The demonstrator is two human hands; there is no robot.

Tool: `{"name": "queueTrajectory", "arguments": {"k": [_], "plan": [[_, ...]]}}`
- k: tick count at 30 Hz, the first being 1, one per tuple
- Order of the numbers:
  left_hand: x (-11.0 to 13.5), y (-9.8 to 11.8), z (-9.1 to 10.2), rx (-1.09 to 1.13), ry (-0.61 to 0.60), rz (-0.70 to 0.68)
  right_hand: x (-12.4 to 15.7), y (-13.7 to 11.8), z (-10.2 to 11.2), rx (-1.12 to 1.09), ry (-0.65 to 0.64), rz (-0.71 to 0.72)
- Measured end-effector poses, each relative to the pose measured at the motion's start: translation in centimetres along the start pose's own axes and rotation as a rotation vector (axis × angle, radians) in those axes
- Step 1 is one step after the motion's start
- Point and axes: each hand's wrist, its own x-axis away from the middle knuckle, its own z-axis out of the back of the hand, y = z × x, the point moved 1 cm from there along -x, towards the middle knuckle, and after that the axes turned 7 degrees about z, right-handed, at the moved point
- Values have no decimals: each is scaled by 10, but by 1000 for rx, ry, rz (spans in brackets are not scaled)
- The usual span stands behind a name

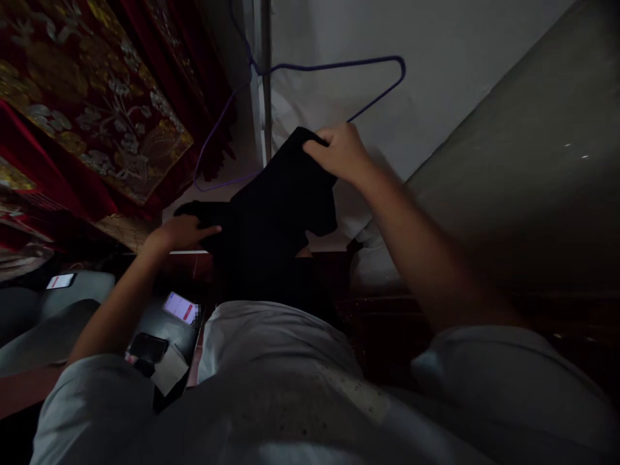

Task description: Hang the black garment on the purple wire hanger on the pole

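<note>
A black garment (pixel 276 213) hangs between my two hands in the middle of the view. My right hand (pixel 341 152) is closed, pinching its upper corner near the lower right wire of a purple wire hanger (pixel 339 64). My left hand (pixel 181 232) grips the garment's left end, lower down, with the fingers wrapped round the cloth. The hanger hangs against a pale wall, and the garment covers part of its lower wire.
A red and gold flowered cloth (pixel 87 97) hangs at the left. Two lit phones (pixel 180 307) (pixel 61 281) and a dark phone (pixel 148 349) lie on grey surfaces at the lower left. A grey panel (pixel 523 181) slopes at the right. My pale shirt (pixel 271 387) fills the bottom.
</note>
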Motion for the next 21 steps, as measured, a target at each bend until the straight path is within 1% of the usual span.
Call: {"name": "queueTrajectory", "arguments": {"k": [2, 4, 5, 8, 11, 12, 14, 16, 18, 19, 20, 21], "plan": [[9, -12, 22, 42, 178, -20, -1, -4, -1, 46, 3, -17], [15, -12, 43, 156, 350, -98, 0, -8, -1, 83, -5, -43], [16, -8, 51, 225, 407, -142, 0, -8, 0, 89, -14, -55], [9, 18, 72, 353, 516, -229, 4, -5, 0, 49, -24, -53], [-10, 49, 86, 408, 656, -348, 8, 1, -5, -20, -13, -32], [-17, 58, 89, 440, 683, -394, 10, 2, -8, -42, -11, -33], [-30, 70, 96, 534, 742, -435, 11, 3, -11, -72, 4, -28], [-39, 74, 104, 599, 840, -442, 8, 2, -6, -72, 89, 8], [-42, 71, 114, 579, 896, -443, 0, 0, 9, -44, 261, 81], [-42, 68, 120, 550, 895, -435, -5, 1, 21, -26, 357, 112], [-43, 64, 126, 522, 870, -416, -11, 2, 33, -3, 430, 113], [-43, 59, 132, 510, 837, -379, -18, 4, 45, 15, 449, 66]]}}
